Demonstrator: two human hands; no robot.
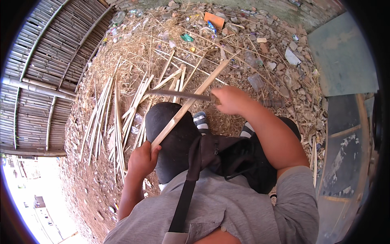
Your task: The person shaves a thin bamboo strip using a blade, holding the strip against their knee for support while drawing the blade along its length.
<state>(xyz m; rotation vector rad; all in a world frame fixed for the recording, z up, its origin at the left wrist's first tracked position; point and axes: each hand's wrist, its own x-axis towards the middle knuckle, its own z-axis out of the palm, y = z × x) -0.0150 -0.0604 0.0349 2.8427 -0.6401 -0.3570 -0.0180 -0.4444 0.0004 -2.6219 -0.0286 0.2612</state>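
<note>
A long pale bamboo strip (187,106) slants across my left knee, its far end pointing up and to the right. Around its near end my left hand (142,159) is closed, thumb on top. My right hand (230,100) grips the handle of a long dark knife (178,94). The blade points left and crosses the bamboo strip a little beyond my knee; whether its edge touches or cuts into the strip I cannot tell. Several split bamboo strips (118,134) lie on the ground to the left of my knee.
A bamboo-slat wall (53,53) rises on the left. Dry straw, stones and litter cover the ground ahead, with an orange piece (214,20) and a clear plastic container (256,82) among them. Grey-green panels (345,57) stand at the right. A black bag (227,156) lies across my lap.
</note>
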